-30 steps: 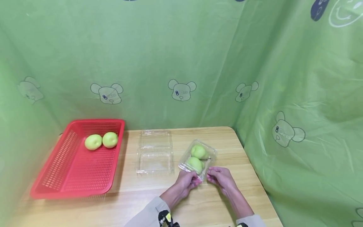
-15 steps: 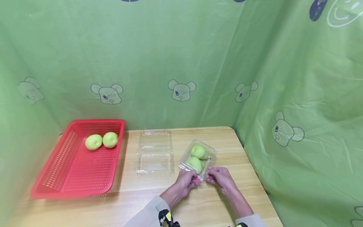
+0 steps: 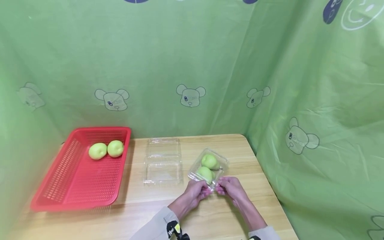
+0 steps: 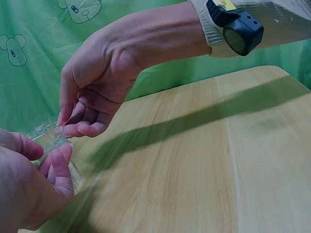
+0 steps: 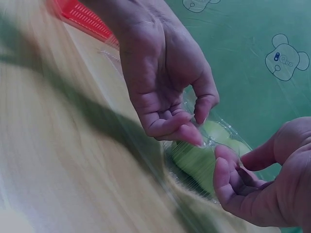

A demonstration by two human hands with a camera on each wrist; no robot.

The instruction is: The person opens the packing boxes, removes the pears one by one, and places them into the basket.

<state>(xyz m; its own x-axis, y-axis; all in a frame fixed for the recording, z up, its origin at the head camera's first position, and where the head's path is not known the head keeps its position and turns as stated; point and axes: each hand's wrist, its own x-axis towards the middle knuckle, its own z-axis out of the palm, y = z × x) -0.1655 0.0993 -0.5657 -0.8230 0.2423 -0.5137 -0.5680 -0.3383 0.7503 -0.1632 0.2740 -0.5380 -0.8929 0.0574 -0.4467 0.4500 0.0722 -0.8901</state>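
Note:
A clear plastic clamshell box (image 3: 223,163), its lid down over two pale green pears (image 3: 210,161), sits at an angle on the right half of the table. My left hand (image 3: 195,192) grips its near edge between thumb and curled fingers. At the near right corner, my right hand (image 3: 232,188) pinches the rim, thumb against fingertips. In the left wrist view, clear plastic (image 4: 51,133) shows between both hands' fingertips. The right wrist view has the pears (image 5: 194,160) under the lid behind my fingers, which hide part of the near edge.
A second clear clamshell box (image 3: 163,171) lies open, left of the held one. Farther left stands a red perforated basket (image 3: 87,186) with two green pears (image 3: 98,151) near its back. Green curtains (image 3: 150,66) hang behind and beside the wooden table (image 3: 144,216).
My right hand has moved slightly left, closer to the left hand at the box's near corner. The left hand keeps its grip and the box stays in place. The head view has shifted a little.

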